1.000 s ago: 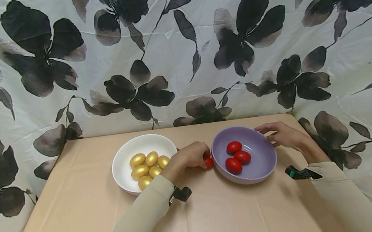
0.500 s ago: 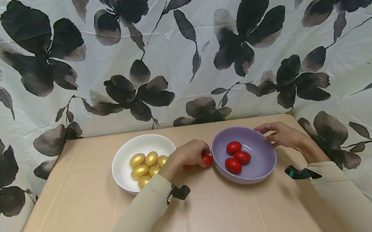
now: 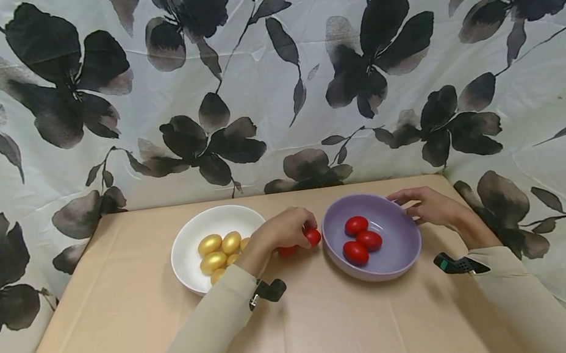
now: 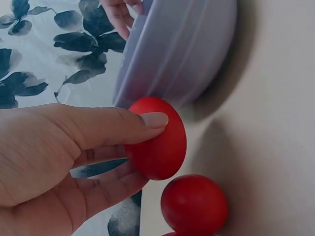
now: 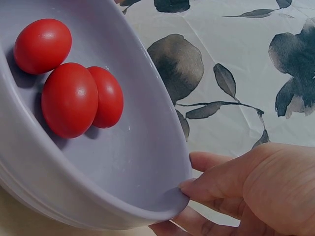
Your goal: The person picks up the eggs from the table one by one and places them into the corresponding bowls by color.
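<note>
My left hand (image 3: 285,230) pinches a red egg (image 4: 160,152) between thumb and fingers, just left of the purple bowl (image 3: 402,244). Below it in the left wrist view, another red egg (image 4: 194,204) lies on the table, and a sliver of more red shows at the bottom edge. Across the bowl, my right hand (image 3: 432,207) holds the right rim, thumb tip at the edge and fingers around the outside. Inside that bowl rest three red eggs, one of them large in the right wrist view (image 5: 70,101). Part of the table egg (image 3: 287,251) is hidden by my left hand.
A white bowl (image 3: 185,260) with several golden eggs (image 3: 210,244) stands on the left, partly covered by my left forearm. The tan-covered table (image 3: 335,329) ends at a floral cloth (image 3: 302,87) hanging behind and beside it.
My left hand has risen slightly and shifted a little left, with the red egg pinched in it. More of the egg under the hand has come into sight. The right hand stays put.
</note>
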Demonstrator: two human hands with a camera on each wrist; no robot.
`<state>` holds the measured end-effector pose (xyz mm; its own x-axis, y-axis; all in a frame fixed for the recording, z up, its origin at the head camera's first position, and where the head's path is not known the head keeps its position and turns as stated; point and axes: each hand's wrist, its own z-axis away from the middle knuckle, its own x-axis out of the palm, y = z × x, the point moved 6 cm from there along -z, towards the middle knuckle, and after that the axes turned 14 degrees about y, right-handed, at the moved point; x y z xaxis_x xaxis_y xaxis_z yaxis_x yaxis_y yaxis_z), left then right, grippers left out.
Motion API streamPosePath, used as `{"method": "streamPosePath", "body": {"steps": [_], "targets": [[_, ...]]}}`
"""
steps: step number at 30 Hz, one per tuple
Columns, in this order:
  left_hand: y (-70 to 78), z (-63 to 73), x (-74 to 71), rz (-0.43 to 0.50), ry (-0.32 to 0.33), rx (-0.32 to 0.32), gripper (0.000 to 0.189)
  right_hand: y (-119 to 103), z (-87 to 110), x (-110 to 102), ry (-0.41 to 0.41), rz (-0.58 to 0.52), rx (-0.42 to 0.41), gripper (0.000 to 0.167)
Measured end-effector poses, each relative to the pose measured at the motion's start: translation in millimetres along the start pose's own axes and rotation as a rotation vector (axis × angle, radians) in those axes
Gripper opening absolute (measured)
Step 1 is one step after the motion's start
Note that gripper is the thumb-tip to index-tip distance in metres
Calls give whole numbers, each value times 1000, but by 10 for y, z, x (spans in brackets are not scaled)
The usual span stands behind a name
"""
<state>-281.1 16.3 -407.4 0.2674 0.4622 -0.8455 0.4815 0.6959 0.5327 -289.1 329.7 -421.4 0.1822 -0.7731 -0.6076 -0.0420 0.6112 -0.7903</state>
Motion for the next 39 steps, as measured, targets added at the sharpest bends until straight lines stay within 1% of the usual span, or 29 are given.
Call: {"method": "streamPosePath", "body": {"steps": [7,11,15,21,25,32,39], "targets": [[-3,22,-111,-21,48,27,30,-4,11,1,2,5,0,52],[-20,28,-159,-24,72,20,28,1,6,0,1,7,1,52],[-14,32,-204,4,92,9,30,3,4,1,0,7,-1,52],[27,21,-265,27,132,13,34,6,0,2,-1,10,-7,51],[69,15,-307,32,152,17,31,13,-4,-3,-1,10,-4,52],[168,14,-352,45,171,65,25,18,-5,-5,-4,5,7,52],[232,18,-371,77,180,76,26,20,-6,-1,-7,3,10,51]]}}
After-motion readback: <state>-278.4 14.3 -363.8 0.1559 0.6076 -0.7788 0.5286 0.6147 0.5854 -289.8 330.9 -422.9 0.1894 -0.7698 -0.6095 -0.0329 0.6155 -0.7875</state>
